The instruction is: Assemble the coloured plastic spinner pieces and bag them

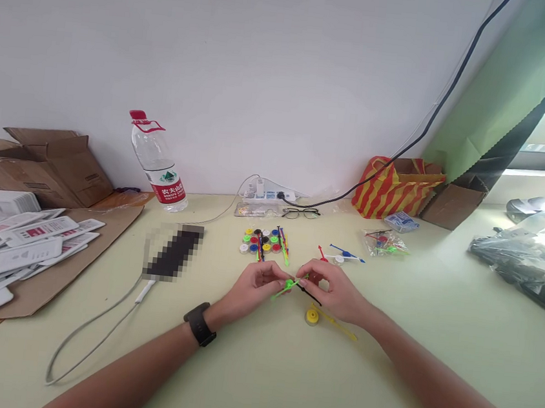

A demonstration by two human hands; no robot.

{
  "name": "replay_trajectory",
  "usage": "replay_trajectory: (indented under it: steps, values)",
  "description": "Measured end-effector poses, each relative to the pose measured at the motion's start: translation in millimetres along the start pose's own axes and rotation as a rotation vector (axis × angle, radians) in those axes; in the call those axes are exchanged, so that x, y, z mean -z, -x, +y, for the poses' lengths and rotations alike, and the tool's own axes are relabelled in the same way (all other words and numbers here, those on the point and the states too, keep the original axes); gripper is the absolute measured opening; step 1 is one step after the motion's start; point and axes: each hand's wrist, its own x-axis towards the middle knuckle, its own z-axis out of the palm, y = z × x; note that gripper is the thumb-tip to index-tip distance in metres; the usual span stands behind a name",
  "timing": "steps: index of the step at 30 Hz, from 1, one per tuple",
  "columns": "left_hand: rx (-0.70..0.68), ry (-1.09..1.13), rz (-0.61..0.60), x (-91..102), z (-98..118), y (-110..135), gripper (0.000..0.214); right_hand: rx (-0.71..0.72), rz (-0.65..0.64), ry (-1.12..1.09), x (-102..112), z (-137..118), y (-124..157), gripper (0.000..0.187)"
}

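Note:
In front of me both hands are closed in a pinch on one small green plastic arrow spinner [289, 284], held just above the table. My left hand [259, 285], a dark watch [200, 323] on its wrist, grips it from the left; my right hand [334, 290] has its fingertips at the other end. A black stick [310, 295] lies under my right fingers. Close by sit a yellow disc [312, 316] and a yellow stick [344, 330]. Beyond my hands are several coloured discs [254, 240] in rows with thin sticks [283, 247] across them.
Red, blue and white arrow spinners [339, 258] and a bag of parts [385, 243] lie back right. Glasses [301, 213] and a power strip [271, 194] are by the wall. Left stand a water bottle [162, 166], a cable [89, 321] and piled white cards [29, 243].

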Motion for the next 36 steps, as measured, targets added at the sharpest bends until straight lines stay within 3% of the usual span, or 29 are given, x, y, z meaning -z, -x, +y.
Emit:
replay_trajectory:
  steps: [6, 11, 15, 19, 23, 29, 33, 36]
  values:
    - [0.054, 0.115, -0.027, 4.9, -3, -3, 0.030, 0.113, 0.190, 0.090, 0, 4, 2, 0.017]
    - [0.073, 0.103, 0.020, 3.6, -5, -4, 0.034, 0.148, 0.212, 0.087, 1, 1, 7, 0.021]
    - [0.034, 0.078, 0.058, 4.4, -6, -6, 0.033, 0.087, 0.198, 0.057, 1, -4, 8, 0.027]
    - [0.016, 0.079, 0.071, 5.8, -7, -6, 0.032, -0.049, 0.163, 0.009, -4, -3, 9, 0.054]
    - [0.012, 0.084, 0.081, 4.9, -6, -6, 0.031, -0.057, 0.224, -0.062, -5, -4, 8, 0.069]
    - [0.014, 0.112, 0.093, 3.1, -5, -6, 0.031, -0.174, -0.086, -0.471, 10, -10, 8, 0.032]
    - [0.010, 0.108, 0.089, 3.1, -7, -6, 0.033, -0.100, 0.060, -0.466, 6, -11, 5, 0.020]
    - [-0.001, 0.091, 0.076, 3.2, -7, -6, 0.032, -0.082, 0.062, -0.343, -3, -10, 4, 0.022]
